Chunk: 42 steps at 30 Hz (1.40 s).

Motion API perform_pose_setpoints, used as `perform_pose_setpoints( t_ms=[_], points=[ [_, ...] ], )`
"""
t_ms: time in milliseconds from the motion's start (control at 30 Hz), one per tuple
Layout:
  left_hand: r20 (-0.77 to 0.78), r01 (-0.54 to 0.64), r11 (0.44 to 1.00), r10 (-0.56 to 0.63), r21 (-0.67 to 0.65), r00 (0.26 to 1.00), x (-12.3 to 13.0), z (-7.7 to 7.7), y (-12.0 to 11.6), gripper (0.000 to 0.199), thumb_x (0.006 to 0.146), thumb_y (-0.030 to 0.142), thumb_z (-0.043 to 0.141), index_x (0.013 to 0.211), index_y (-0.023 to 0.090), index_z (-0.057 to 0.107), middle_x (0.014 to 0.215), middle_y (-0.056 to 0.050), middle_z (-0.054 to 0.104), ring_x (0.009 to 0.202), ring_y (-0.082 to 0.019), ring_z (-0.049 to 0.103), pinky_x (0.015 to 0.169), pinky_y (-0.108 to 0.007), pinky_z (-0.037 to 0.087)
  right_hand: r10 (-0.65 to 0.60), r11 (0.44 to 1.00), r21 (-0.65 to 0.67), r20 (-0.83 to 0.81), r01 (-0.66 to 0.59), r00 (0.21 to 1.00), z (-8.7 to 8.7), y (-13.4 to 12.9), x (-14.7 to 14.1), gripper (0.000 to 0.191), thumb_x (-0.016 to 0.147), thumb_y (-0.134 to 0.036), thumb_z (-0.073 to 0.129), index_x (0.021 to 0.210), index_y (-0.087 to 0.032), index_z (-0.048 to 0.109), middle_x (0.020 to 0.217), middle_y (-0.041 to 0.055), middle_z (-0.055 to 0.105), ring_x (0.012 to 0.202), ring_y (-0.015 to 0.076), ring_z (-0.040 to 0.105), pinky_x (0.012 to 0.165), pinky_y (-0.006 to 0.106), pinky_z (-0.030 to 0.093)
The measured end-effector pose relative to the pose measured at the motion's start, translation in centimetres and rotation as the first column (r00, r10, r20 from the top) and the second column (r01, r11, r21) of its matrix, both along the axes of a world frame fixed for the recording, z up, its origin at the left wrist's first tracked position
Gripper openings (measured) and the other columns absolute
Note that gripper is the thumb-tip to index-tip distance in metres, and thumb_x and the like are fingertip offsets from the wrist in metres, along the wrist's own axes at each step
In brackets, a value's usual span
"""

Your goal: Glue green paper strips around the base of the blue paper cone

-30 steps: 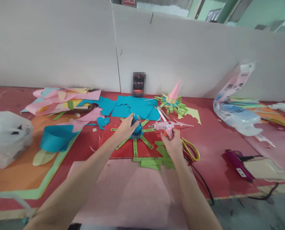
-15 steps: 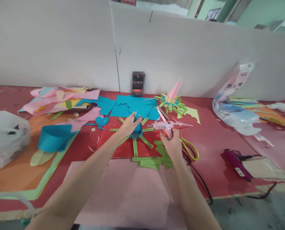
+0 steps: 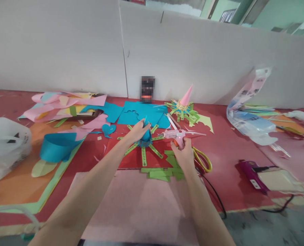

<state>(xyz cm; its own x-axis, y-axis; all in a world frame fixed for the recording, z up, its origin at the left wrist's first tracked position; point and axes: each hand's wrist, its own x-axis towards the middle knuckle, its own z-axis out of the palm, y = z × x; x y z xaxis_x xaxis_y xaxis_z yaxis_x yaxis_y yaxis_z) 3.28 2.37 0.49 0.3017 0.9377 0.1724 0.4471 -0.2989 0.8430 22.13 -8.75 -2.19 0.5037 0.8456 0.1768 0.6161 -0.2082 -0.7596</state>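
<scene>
Blue paper cone (image 3: 146, 136) is pinched by left hand (image 3: 138, 131), ringed by green strips (image 3: 144, 157). Right of cone: pink glue gun (image 3: 177, 134) clasped by right hand (image 3: 184, 152). Bench (image 3: 228, 150) seen beneath cone.

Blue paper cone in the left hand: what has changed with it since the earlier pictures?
The blue paper cone has turned in the left hand: one second ago its hollow inside showed, now its outer side shows, tip upward, over the middle of the green strips. Nothing was let go. The right hand still holds the pink glue gun, and the strips stayed in place.
</scene>
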Motion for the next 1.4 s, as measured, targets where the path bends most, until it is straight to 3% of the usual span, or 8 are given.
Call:
perform_pose_setpoints(
  t_ms=[267,467,567,800,1000,1100,1267,1400],
  points=[
    [0.047,0.088,0.996,-0.088,0.005,0.995,-1.6,-0.1,-3.3,0.024,0.085,0.036,0.043,0.095,0.016,0.052,0.088,-0.004,0.064,0.081,-0.017,0.060,0.075,-0.028,0.046,-0.002,1.000,0.005,-0.014,0.003,1.000,0.3,-0.1,-0.1,0.050,0.065,-0.055,0.056,0.099,-0.020,0.046,0.074,0.0010,0.055,0.064,0.0175,0.050,0.060,0.028,0.037],
    [0.060,0.104,0.994,-0.105,0.026,0.993,-3.6,-0.6,-4.3,0.028,0.075,0.035,0.059,0.097,0.018,0.058,0.101,-0.004,0.064,0.093,-0.019,0.059,0.082,-0.032,0.046,-0.009,1.000,0.018,-0.008,0.009,1.000,0.1,-0.1,-0.1,0.050,0.065,-0.057,0.056,0.098,-0.021,0.047,0.079,0.0027,0.056,0.067,0.0180,0.051,0.061,0.028,0.038],
    [0.087,0.054,0.987,-0.068,0.149,0.994,-3.9,-0.3,-4.3,0.025,0.076,0.032,0.059,0.098,0.020,0.060,0.105,-0.004,0.064,0.099,-0.020,0.058,0.088,-0.035,0.045,-0.011,0.999,0.030,-0.012,0.011,1.000,-0.1,0.0,0.0,0.051,0.065,-0.058,0.055,0.098,-0.020,0.047,0.078,0.0024,0.056,0.065,0.0174,0.050,0.060,0.028,0.038],
    [-0.079,0.277,0.840,-0.272,0.466,0.959,-3.5,-0.6,-5.0,0.017,0.086,0.025,0.048,0.098,0.023,0.060,0.106,-0.004,0.065,0.107,-0.017,0.055,0.104,-0.038,0.033,-0.072,0.996,0.053,-0.040,0.074,0.997,0.1,0.0,0.2,0.049,0.065,-0.057,0.056,0.097,-0.021,0.046,0.071,-0.0008,0.052,0.063,0.0163,0.050,0.060,0.027,0.037],
    [-0.171,0.368,0.749,-0.330,0.552,0.928,-3.1,-1.5,-5.4,0.023,0.088,0.020,0.045,0.107,0.023,0.057,0.112,-0.005,0.062,0.112,-0.017,0.052,0.104,-0.038,0.033,-0.081,0.994,0.068,-0.042,0.084,0.996,-0.2,0.0,0.2,0.050,0.064,-0.057,0.056,0.097,-0.020,0.048,0.071,-0.0009,0.052,0.061,0.0154,0.048,0.059,0.027,0.036],
    [-0.136,0.335,0.795,-0.310,0.506,0.941,-3.1,-1.2,-5.6,0.022,0.087,0.022,0.045,0.105,0.023,0.058,0.112,-0.006,0.062,0.111,-0.018,0.053,0.101,-0.038,0.037,-0.078,0.995,0.065,-0.046,0.081,0.996,-0.3,0.1,0.2,0.051,0.064,-0.057,0.056,0.097,-0.020,0.047,0.071,-0.0008,0.052,0.061,0.0156,0.047,0.059,0.027,0.036],
    [0.109,-0.020,0.968,-0.007,0.252,0.994,-3.4,0.8,-4.6,0.029,0.079,0.031,0.057,0.106,0.021,0.056,0.108,-0.006,0.063,0.100,-0.021,0.058,0.089,-0.036,0.046,-0.074,0.996,0.052,-0.046,0.076,0.996,-0.2,0.1,0.2,0.052,0.064,-0.059,0.056,0.098,-0.020,0.047,0.072,0.0000,0.052,0.061,0.0160,0.048,0.059,0.028,0.036],
    [0.177,0.009,0.997,-0.024,0.083,0.984,-3.9,1.0,-3.2,0.047,0.075,0.033,0.060,0.117,0.018,0.050,0.100,-0.006,0.065,0.089,-0.020,0.062,0.079,-0.033,0.049,-0.072,0.996,0.051,-0.051,0.074,0.996,-0.2,0.1,0.3,0.052,0.064,-0.058,0.055,0.098,-0.021,0.047,0.076,0.0005,0.053,0.063,0.0160,0.049,0.060,0.027,0.036]
  ],
)
